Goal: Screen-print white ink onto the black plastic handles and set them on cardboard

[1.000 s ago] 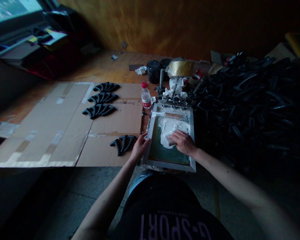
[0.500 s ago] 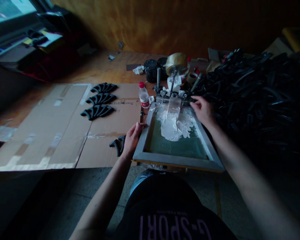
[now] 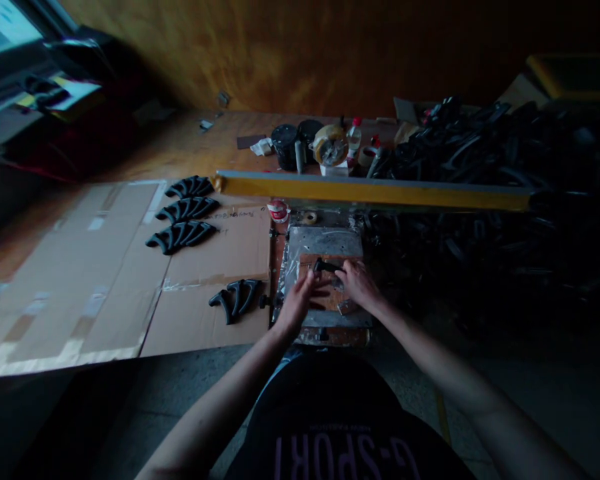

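My right hand (image 3: pixel 361 285) pinches the right end of a black curved plastic part (image 3: pixel 330 267) over a brown block (image 3: pixel 307 262). The block sits on a grey metal plate (image 3: pixel 325 239). My left hand (image 3: pixel 297 303) is at the part's left end, fingers stretched out under it; whether they touch it is hard to tell. Beyond both hands, the screen-printing frame (image 3: pixel 370 192) is tipped up, showing its yellow front edge. Left of the plate, three similar black parts (image 3: pixel 236 298) lie on the cardboard (image 3: pixel 200 317).
Three rows of black parts (image 3: pixel 183 237) lie farther back on the cardboard. A large dark heap of parts (image 3: pixel 460 253) fills the right. Behind the raised frame stand black tubs (image 3: pixel 285 145), a tape roll (image 3: pixel 330 145) and a bottle (image 3: pixel 354 138). Another bottle's red label (image 3: pixel 279 211) shows below the frame.
The frame, flat with white paste on its mesh, has swung up, uncovering the plate. Both hands have come from its sides to the block, where the right now grips a black part.
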